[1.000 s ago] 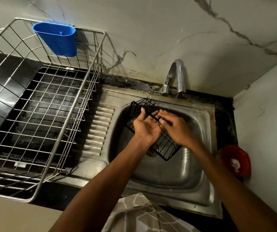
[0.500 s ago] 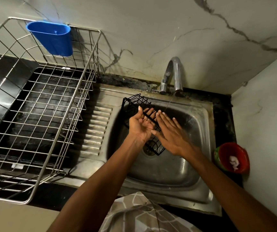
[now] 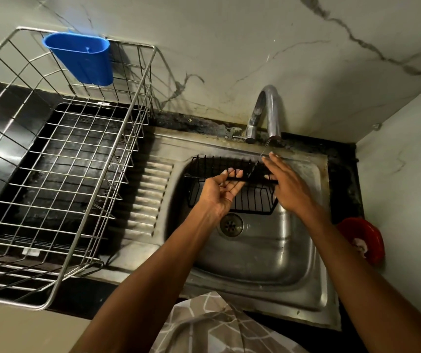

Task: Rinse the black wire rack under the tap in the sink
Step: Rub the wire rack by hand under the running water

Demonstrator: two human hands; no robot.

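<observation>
my left hand (image 3: 221,191) lay palm up over the sink (image 3: 303,273), its fingers curled round the top bar of the black wire rack (image 3: 251,200), which hung across the basin above the drain. my right hand (image 3: 287,186) lay flat against the rack's right end, fingers straight and holding nothing. beyond them a thin stream fell from the tap (image 3: 268,110) onto the rack, between my hands.

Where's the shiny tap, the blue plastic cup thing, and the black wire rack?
Curved shiny metal tap (image 3: 270,98): head view, top of its bend.
Blue plastic cup (image 3: 87,62): head view, front wall, hanging on the big wire basket.
Black wire rack (image 3: 252,200): head view, lower bars between both hands.
</observation>
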